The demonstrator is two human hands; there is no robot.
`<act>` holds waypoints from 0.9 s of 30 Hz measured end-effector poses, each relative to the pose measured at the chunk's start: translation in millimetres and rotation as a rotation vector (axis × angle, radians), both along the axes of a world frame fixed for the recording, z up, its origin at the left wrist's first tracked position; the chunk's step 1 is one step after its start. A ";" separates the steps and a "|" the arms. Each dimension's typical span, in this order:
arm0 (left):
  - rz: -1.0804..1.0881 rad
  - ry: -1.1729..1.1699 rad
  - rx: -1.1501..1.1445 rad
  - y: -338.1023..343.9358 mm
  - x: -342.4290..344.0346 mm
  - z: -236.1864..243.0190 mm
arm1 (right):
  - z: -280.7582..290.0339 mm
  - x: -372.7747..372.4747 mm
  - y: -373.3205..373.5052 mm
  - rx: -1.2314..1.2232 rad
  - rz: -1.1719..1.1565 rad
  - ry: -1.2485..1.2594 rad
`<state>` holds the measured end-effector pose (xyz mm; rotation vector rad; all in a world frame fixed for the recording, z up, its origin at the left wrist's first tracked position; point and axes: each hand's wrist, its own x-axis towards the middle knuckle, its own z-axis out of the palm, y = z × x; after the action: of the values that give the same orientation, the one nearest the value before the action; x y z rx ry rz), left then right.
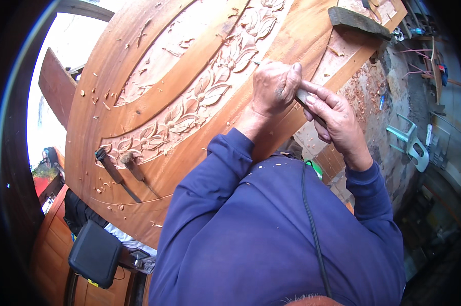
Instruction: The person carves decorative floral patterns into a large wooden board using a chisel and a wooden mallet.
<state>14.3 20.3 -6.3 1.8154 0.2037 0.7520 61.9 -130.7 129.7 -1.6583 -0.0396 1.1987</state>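
A large carved wooden panel [138,76] with a curved band of flower carvings [200,97] fills the upper left. My left hand [273,86] is closed around a chisel [303,96], its blade end hidden under the fist against the panel's edge. My right hand [337,122] grips the chisel's handle end just to the right. Both arms wear blue sleeves [225,168].
Two loose chisels [121,171] lie on the panel at lower left among wood chips. A dark wooden block [358,21] rests at the upper right. A black case [94,253] sits below the panel. A teal clamp [411,143] and clutter lie right.
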 end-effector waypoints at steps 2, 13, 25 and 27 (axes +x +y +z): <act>0.008 -0.008 0.038 -0.1 0.7 0.4 | -4.0 -0.5 -1.1 0.012 -0.012 -0.027; -0.054 -0.097 0.219 5.8 1.3 10.5 | -26.1 -14.8 -20.5 0.105 -0.050 -0.161; 0.080 -0.124 0.291 4.4 -24.1 19.7 | -18.4 -11.8 -27.0 0.113 0.138 -0.106; 0.059 -0.090 0.288 -1.2 -28.7 20.6 | -19.6 -12.9 -29.8 0.100 0.113 -0.092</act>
<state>-14.4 19.1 14.4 2.0481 0.0926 0.9411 49.0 -160.5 110.1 -1.6395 -0.2500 1.1842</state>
